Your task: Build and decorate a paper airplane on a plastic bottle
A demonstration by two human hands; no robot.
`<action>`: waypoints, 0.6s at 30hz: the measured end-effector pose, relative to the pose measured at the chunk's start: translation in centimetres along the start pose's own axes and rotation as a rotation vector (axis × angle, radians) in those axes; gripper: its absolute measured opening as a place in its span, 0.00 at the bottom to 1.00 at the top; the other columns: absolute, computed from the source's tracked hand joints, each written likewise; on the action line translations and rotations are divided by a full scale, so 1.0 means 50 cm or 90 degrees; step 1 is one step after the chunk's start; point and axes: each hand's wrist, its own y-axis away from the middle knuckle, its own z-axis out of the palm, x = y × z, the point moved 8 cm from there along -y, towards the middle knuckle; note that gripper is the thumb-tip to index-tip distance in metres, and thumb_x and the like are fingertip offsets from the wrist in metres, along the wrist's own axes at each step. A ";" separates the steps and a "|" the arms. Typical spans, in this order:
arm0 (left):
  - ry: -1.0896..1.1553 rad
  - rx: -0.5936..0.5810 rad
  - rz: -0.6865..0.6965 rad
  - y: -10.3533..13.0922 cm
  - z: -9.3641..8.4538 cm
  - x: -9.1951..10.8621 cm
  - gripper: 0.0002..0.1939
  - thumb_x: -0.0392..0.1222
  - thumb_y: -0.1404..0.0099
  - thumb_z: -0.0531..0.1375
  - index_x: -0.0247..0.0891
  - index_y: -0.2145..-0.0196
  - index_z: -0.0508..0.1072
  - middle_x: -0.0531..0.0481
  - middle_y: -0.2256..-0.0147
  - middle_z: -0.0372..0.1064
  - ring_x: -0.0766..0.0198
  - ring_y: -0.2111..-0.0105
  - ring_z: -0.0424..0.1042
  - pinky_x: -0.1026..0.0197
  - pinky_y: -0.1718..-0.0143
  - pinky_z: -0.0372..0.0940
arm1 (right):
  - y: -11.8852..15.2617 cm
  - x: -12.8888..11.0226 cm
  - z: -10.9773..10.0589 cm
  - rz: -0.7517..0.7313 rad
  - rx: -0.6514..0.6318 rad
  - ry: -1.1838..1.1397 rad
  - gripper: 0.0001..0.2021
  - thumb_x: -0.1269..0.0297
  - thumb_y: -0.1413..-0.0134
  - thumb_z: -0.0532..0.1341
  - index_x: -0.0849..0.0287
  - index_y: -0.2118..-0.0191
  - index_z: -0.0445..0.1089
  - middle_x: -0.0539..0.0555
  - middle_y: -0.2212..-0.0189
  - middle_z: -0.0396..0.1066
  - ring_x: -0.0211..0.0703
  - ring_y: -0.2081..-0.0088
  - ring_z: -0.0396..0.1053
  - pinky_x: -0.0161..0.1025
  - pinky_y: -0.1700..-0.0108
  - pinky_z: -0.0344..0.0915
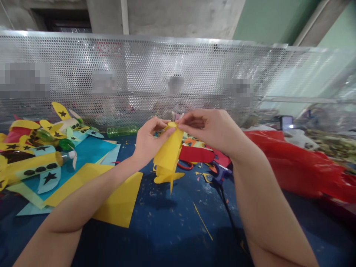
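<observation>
Both hands hold a yellow paper craft (168, 152) above the middle of the blue table. It looks like a folded or rolled tube, with petal-shaped paper pieces like a propeller at its lower end. My left hand (151, 139) grips its left side, thumb along the paper near the top. At the upper right edge, the fingertips of my right hand (204, 128) pinch the paper. Beneath and behind the craft lie a red paper piece (196, 154), red-handled scissors (187, 165) and small paper scraps. Whatever is inside the tube is hidden.
Yellow sheets (119, 200) and blue sheets (93, 150) lie at left, beside finished bottle airplanes (33, 168) with black stars. A green bottle (122, 131) rests behind. To the right are a purple tool (221, 172) with a dark cord and a red plastic bag (294, 163). A perforated metal screen (155, 66) stands behind.
</observation>
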 end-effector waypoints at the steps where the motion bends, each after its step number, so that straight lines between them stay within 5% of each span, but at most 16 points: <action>1: 0.000 0.006 0.000 0.002 0.000 -0.001 0.11 0.44 0.39 0.66 0.40 0.72 0.67 0.50 0.64 0.75 0.62 0.59 0.76 0.56 0.56 0.71 | -0.002 0.004 0.000 0.007 0.000 -0.010 0.07 0.58 0.47 0.64 0.54 0.67 0.77 0.52 0.67 0.79 0.48 0.62 0.77 0.47 0.55 0.73; 18: -0.038 0.067 0.056 0.029 -0.001 -0.013 0.06 0.44 0.34 0.63 0.42 0.66 0.69 0.50 0.60 0.74 0.61 0.55 0.75 0.53 0.51 0.68 | -0.001 0.009 -0.002 0.043 0.019 -0.025 0.04 0.59 0.52 0.67 0.52 0.71 0.78 0.51 0.70 0.80 0.47 0.65 0.77 0.47 0.58 0.75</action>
